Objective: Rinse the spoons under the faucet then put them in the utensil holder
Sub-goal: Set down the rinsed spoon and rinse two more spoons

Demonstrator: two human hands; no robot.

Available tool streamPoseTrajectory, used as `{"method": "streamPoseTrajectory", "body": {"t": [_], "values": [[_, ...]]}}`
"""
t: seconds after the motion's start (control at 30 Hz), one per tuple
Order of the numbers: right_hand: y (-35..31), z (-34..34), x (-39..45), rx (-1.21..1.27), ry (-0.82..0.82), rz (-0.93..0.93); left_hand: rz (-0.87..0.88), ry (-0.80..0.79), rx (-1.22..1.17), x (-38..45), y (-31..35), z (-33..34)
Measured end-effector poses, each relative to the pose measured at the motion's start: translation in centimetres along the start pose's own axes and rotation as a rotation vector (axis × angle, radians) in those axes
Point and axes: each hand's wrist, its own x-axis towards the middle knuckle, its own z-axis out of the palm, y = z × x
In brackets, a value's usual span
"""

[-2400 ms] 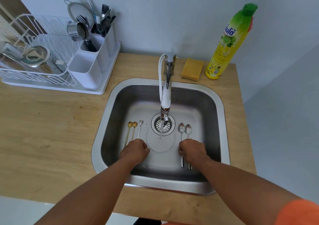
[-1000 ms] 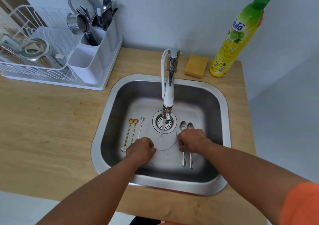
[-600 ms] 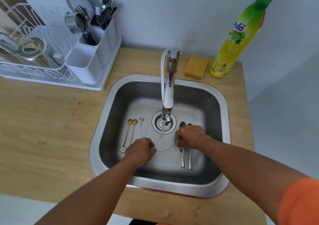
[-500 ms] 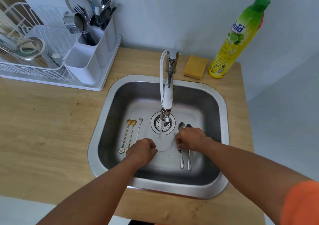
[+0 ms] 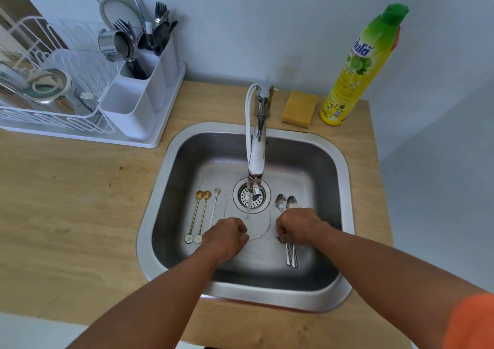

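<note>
1. Head view, looking down into a steel sink (image 5: 344, 188) set in a wooden counter (image 5: 66, 201). A faucet (image 5: 257, 145) reaches over the sink's drain (image 5: 250, 196), running a thin stream of water.
2. Right of the drain lie two silver spoons (image 5: 286, 204), side by side, bowls toward the faucet.
3. The right hand (image 5: 298, 225) covers their handles, fingers curled down over them; whether it grips them cannot be told.
4. Left of the drain lie two gold spoons (image 5: 199, 215) and a thin silver spoon (image 5: 214, 204).
5. The left hand (image 5: 227, 237) is a closed fist just beside the thin spoon's handle end.
6. The white utensil holder (image 5: 139, 92) stands on the counter, far left of the faucet.
</note>
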Motion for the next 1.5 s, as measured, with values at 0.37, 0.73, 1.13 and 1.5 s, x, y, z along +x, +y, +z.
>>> {"method": "streamPoseTrajectory", "body": {"t": [0.37, 0.73, 1.13, 1.5], "values": [[-3.1, 0.0, 1.6, 0.123, 0.087, 0.075, -0.014, 0.006, 0.030, 0.3, -0.6, 0.8], [0.0, -1.1, -1.3, 0.477, 0.186, 0.256, 0.800, -0.060, 0.812, 1.3, 3.7, 5.3], [-0.6, 1.5, -3.0, 0.527, 0.134, 0.411, 0.751, -0.119, 1.228, 1.8, 1.6, 4.5], [-1.5, 2.2, -3.4, 0.605, 0.162, 0.458, 0.761, -0.114, 1.193, 1.7, 2.5, 5.1]]}}
